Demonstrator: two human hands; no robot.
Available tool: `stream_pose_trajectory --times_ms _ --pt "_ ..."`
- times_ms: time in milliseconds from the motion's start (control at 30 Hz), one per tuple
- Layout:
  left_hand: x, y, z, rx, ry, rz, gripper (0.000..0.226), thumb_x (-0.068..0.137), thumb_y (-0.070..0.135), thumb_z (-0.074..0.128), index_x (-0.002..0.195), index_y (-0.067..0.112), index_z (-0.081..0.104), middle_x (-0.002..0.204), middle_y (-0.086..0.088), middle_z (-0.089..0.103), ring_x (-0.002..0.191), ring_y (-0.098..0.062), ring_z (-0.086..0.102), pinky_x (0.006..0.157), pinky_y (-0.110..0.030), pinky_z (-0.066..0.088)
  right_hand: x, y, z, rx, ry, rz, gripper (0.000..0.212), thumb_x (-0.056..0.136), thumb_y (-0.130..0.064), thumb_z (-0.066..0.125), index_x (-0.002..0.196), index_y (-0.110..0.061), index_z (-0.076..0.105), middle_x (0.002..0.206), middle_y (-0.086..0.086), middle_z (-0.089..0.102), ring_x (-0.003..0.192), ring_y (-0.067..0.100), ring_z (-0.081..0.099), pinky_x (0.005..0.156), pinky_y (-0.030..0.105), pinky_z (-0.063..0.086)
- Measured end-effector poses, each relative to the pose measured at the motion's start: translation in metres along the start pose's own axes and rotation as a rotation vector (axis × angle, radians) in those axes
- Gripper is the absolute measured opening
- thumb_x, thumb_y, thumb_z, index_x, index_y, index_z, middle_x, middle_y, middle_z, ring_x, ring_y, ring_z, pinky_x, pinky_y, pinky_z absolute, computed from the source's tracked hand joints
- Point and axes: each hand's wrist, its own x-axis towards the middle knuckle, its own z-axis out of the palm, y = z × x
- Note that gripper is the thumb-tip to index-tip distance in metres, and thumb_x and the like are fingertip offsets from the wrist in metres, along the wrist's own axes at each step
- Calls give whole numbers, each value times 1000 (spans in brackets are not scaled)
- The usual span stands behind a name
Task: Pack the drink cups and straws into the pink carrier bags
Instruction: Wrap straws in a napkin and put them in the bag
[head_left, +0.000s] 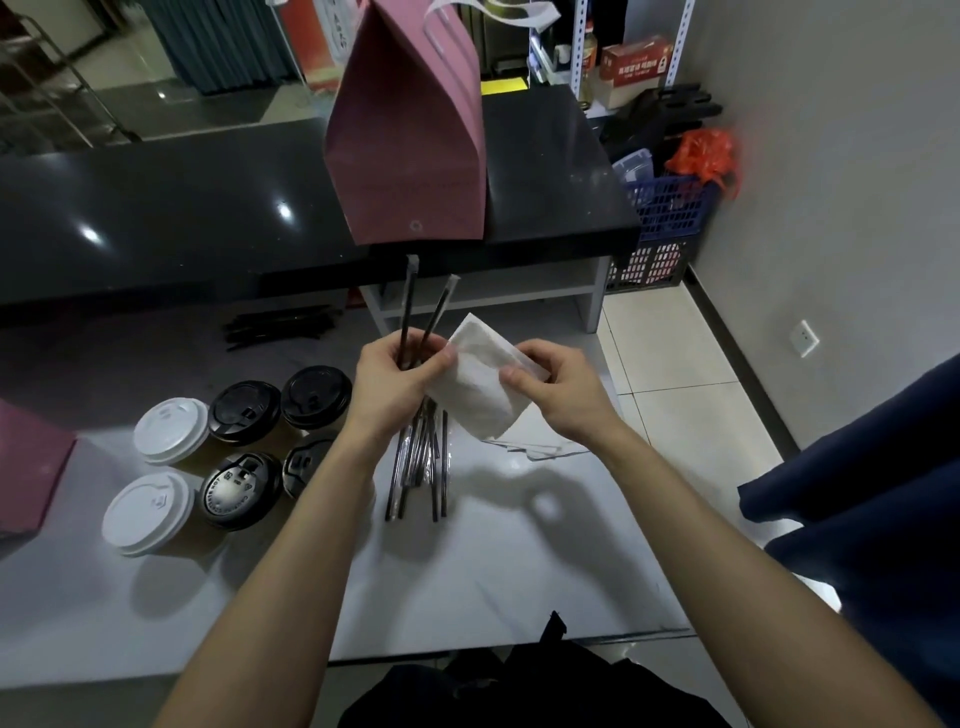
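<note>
Packing appears part-done: one tall pink paper carrier bag (410, 156) stands on the black worktop (156, 218), six lidded cups (249, 447) remain unpacked, left hand (395, 387) grips two black wrapped straws (415, 312), right hand (556, 389) pinches a white paper napkin (480, 384).

my one head camera looks forward and down, close over the white table (519, 571), wide-angle.

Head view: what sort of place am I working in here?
Probably the service side of a drink or coffee shop. Lidded takeaway cups sit beside loose wrapped straws on the pale worktop, and a pink carrier bag stands on the raised black counter.
</note>
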Motion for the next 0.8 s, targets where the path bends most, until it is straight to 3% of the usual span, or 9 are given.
stream_pose_trajectory --times_ms 100,200,267,333,467,633,733,800 --pt "-1 0 0 40 18 -59 27 94 38 87 113 24 75 104 5 81 89 -4 75 74 -17 56 3 2 4 -68 105 24 7 101 -24 72 97 -22 78 83 -12 75 78 10 67 72 35 53" --pt "-2 7 0 -4 17 -221 48 91 65 66 116 24 63 110 1 75 69 -8 57 56 -22 44 4 6 4 -137 194 67 13 102 -26 69 97 -22 80 88 -9 78 87 17 72 80 39 57" --pt "-3 11 1 -117 -49 -302 54 94 65 46 111 18 66 96 -2 72 60 -8 46 51 -24 32 6 7 8 -137 225 85 13 103 -26 69 100 -22 81 90 -11 79 90 14 72 81 35 56" --pt "-7 12 2 -92 -92 -313 50 108 48 37 106 13 72 87 -2 69 59 -10 45 53 -26 31 8 5 14 -119 230 101 12 102 -26 70 102 -23 82 90 -13 79 88 8 72 79 30 53" --pt "-15 10 3 113 -170 -203 29 115 20 53 108 9 79 78 3 64 66 -12 49 58 -25 39 8 -3 31 29 206 123 14 103 -24 72 100 -15 82 91 2 82 92 28 78 83 46 61" --pt "-20 3 3 106 -72 -87 11 100 20 82 103 10 79 82 -9 80 65 -10 67 67 -28 54 4 -9 44 218 114 52 12 102 -21 76 107 -12 82 98 9 83 95 29 80 85 40 62" --pt "-19 1 5 165 -46 -39 13 93 24 89 96 18 78 80 -3 81 71 -14 75 70 -32 61 3 -9 47 257 171 94 13 96 -23 82 95 -10 81 91 15 80 80 21 72 77 39 58" --pt "-21 0 8 197 -57 -1 11 92 26 90 94 23 79 79 1 81 73 -13 77 70 -29 62 4 -8 47 281 213 113 22 94 -23 84 92 -2 77 92 30 74 78 23 64 76 42 51"
